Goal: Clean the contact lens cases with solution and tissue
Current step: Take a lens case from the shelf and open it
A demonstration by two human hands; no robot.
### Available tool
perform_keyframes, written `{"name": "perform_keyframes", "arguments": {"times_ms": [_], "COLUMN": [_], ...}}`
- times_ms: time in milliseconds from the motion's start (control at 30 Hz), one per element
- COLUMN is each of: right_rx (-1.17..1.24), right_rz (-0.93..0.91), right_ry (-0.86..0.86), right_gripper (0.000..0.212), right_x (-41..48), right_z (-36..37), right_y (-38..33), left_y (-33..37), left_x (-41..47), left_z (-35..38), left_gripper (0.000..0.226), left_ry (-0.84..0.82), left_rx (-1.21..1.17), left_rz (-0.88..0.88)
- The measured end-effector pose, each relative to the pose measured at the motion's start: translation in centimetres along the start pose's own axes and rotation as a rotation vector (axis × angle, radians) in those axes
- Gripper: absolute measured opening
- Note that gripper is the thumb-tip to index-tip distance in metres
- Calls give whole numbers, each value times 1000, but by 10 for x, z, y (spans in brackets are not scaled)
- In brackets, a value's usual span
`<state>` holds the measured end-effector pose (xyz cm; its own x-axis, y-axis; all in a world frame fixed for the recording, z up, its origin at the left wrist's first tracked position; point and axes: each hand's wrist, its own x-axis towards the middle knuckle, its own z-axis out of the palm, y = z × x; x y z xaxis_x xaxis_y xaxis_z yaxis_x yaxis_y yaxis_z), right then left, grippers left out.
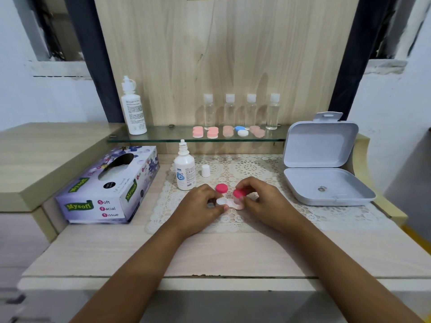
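left hand [201,204], right hand [261,199] round case [227,202]

Head view looks down, close over the desk [233,252].

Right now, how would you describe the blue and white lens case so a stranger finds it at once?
Start at the glass shelf on the wooden back panel, where lens cases lie in a row before four clear bottles. The blue and white lens case lies before the gap between the two middle bottles. It alone has one blue and one white cap; its neighbours are pink.
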<state>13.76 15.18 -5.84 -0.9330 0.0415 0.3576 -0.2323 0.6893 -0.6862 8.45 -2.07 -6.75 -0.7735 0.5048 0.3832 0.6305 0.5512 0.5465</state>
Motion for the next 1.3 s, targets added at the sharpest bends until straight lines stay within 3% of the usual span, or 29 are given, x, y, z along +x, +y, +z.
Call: {"name": "perform_keyframes", "arguments": {"times_ms": [167,333,600,700,867,1067,1300], "right_rx": [-97,-256,-230,-238,-350,-334,-219], "right_rz": [92,63,31,-9,-24,-24,45], "right_ry": [140,114,109,65,-105,-66,10], "right_gripper": [3,14,24,23,41,28,25], "right_x": [11,16,11,4,0,-1,-2], "right_z": [-3,1,-5,-7,-3,-4,-14], "right_y": [6,8,5,2,5,2,-4], "left_y": [-2,-2,-3,-3,-3,-5,-4], "left_x": [1,0,0,0,0,-2,-1], "left_z": [0,1,0,0,1,3,4], "left_gripper": [23,24,23,23,25,49,55], "left_ry": [-1,0,-12,-15,-13,-9,-111], "left_rx": [-6,0,-10,-9,-34,51,257], "left_rz": [-4,2,1,2,1,5,-24]}}
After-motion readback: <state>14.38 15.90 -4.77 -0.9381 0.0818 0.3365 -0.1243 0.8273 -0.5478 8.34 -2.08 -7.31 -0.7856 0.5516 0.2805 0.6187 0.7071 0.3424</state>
